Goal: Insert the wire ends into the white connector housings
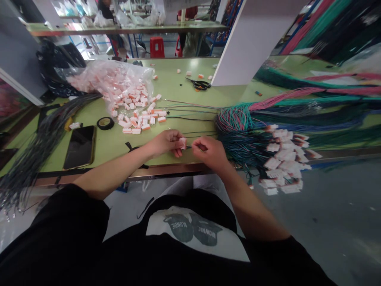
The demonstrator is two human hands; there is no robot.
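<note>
Near the front edge of the green table, my left hand (169,143) pinches a small white-and-orange connector housing (183,143). Just to its right, my right hand (210,152) is closed on a thin dark wire (188,147) that reaches the housing; whether its end sits inside I cannot tell. Loose connector housings (141,117) lie in a heap beyond my left hand, spilling from a clear plastic bag (119,75). Beside my right hand lies a bundle of green, pink and dark wires (238,119), with finished-looking white connectors (282,159) clustered at its right end.
A phone (79,147), a roll of black tape (105,123) and a bundle of grey wires (50,131) lie at left. Scissors (199,84) rest near a white pillar (241,43). Behind, people stand by another table (131,29) with a red stool (156,47).
</note>
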